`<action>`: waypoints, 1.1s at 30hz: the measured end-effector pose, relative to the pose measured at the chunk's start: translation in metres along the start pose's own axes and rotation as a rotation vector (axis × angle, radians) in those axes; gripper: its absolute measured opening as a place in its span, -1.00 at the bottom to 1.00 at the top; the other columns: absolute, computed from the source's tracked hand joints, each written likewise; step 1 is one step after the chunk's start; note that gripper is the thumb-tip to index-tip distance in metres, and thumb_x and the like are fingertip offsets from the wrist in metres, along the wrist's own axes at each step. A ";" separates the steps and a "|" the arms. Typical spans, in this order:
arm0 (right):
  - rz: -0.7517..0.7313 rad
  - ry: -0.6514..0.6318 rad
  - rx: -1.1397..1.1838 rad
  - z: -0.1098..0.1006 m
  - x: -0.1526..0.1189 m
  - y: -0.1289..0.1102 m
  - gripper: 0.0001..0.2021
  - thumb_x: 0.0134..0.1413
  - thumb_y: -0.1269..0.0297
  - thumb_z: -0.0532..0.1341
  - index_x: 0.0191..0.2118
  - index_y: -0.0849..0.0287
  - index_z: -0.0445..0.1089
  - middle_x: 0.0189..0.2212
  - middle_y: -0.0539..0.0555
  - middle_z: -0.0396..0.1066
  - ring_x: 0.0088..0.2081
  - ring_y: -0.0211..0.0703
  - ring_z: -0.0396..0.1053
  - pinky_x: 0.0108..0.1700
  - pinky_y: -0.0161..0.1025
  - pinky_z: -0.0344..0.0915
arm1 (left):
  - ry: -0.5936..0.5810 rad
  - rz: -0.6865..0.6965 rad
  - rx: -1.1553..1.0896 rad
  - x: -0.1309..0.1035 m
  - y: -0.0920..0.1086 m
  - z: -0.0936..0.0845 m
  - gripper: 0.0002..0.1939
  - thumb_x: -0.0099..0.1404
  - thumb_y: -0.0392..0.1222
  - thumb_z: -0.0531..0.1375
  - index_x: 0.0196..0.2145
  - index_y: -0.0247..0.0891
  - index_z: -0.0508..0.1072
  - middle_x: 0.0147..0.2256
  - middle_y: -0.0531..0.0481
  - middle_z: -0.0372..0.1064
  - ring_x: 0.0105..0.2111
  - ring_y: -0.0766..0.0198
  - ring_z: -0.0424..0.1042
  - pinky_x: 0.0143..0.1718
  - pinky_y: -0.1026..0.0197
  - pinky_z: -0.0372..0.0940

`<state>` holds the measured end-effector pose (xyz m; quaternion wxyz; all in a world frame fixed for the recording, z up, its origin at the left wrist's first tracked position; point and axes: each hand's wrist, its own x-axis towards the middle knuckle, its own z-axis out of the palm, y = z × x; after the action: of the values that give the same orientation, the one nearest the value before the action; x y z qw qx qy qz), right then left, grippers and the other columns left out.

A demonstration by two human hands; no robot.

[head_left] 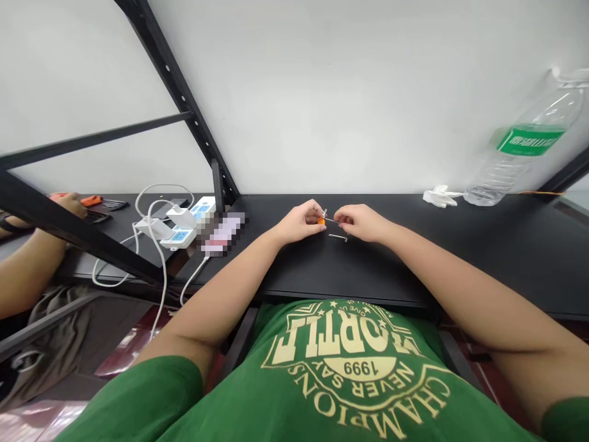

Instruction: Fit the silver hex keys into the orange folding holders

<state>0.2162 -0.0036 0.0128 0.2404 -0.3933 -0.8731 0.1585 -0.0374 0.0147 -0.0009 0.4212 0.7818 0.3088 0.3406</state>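
Over the black table my left hand (299, 222) is closed on a small orange piece (321, 221) with silvery metal parts at its top. My fingers cover most of that piece. Facing it, my right hand (361, 222) pinches a thin metal rod (332, 221), whose far end reaches to the orange piece. Whether the rod touches or enters it, I cannot tell. Just below, between the hands, a small slim metal piece (338, 237) lies on the table, bent at its right end.
A black table (460, 258) runs along a white wall. Left stand a black metal post (181, 92), a power strip (184, 227) with white cables, and a blurred phone (224, 233). Another person's arm (41, 258) is beyond. Right are crumpled white tissue (440, 196) and a big plastic bottle (519, 147).
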 end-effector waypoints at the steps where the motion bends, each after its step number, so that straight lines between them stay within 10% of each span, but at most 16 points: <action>1: -0.041 0.045 0.020 0.001 0.000 0.000 -0.78 0.14 0.48 0.18 -0.17 0.14 0.53 -0.29 0.06 0.52 -0.31 -0.17 0.43 -0.21 -0.24 0.29 | -0.002 0.002 0.010 0.000 0.001 0.000 -0.60 0.15 -0.13 0.44 -0.18 -0.23 0.34 -0.14 -0.06 0.49 -0.17 0.24 0.55 -0.01 0.04 0.45; 33: -0.419 0.154 -0.407 -0.002 -0.003 -0.003 -0.67 0.28 0.51 0.08 -0.07 0.14 0.57 -0.11 0.18 0.51 -0.15 -0.05 0.40 -0.17 -0.19 0.33 | -0.025 0.005 0.073 -0.002 0.013 0.004 -0.64 0.10 -0.18 0.43 -0.21 -0.26 0.40 -0.23 -0.03 0.51 -0.22 0.25 0.54 -0.04 0.08 0.46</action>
<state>0.2172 -0.0081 0.0149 0.2497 -0.2556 -0.9283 -0.1031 -0.0325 0.0052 0.0081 0.3952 0.8018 0.3136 0.3203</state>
